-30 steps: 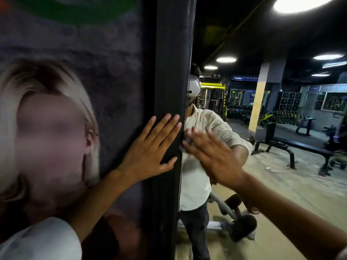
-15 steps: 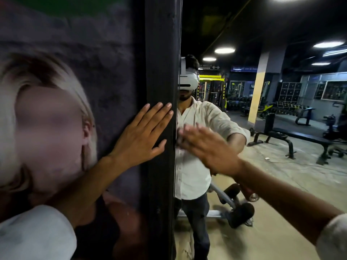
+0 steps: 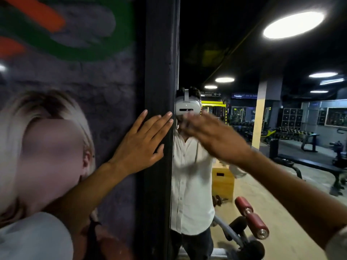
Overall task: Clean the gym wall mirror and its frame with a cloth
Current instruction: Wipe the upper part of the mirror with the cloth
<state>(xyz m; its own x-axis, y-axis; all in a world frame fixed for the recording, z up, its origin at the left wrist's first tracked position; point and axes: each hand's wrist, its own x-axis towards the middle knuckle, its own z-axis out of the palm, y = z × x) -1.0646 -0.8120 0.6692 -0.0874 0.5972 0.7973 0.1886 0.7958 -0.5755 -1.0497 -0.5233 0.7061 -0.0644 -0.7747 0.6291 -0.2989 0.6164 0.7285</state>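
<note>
Head view: the large gym wall mirror (image 3: 281, 119) fills the right half of the scene. Its glass reflects a dim gym hall with round white ceiling lights (image 3: 293, 22), a pale yellow pillar (image 3: 258, 124) and a long black exercise bench (image 3: 309, 166).

The left half is taken by a big printed wall picture (image 3: 75, 81), grey with green and orange bands at the top and a blond-haired figure lower down.

Between the two runs the mirror's tall black frame post (image 3: 159, 53), upright from top to bottom and touching the glass along its right edge.

In the glass just beside the post stands the reflected person in a white button shirt (image 3: 189, 181), wearing a white head-mounted camera unit (image 3: 186, 107).

The left hand (image 3: 139, 147) lies flat across the seam of the wall picture and the frame post. Its grip is wide and holds nothing: fingers straight and spread, fingertips on the post, thumb pointing right. Its forearm rises from a pale grey sleeve (image 3: 32, 239) at the lower left.

The right hand (image 3: 212, 136) is raised in front of the mirror at the height of the reflected head, near the post but apart from the left hand. It is blurred. Its fingers look stretched out towards the glass, so the grip reads as wide. Whether anything lies under the palm cannot be told.

Smaller reflections sit low in the glass: a yellow wooden box (image 3: 222, 180) and a dark red padded roller (image 3: 251, 216).
</note>
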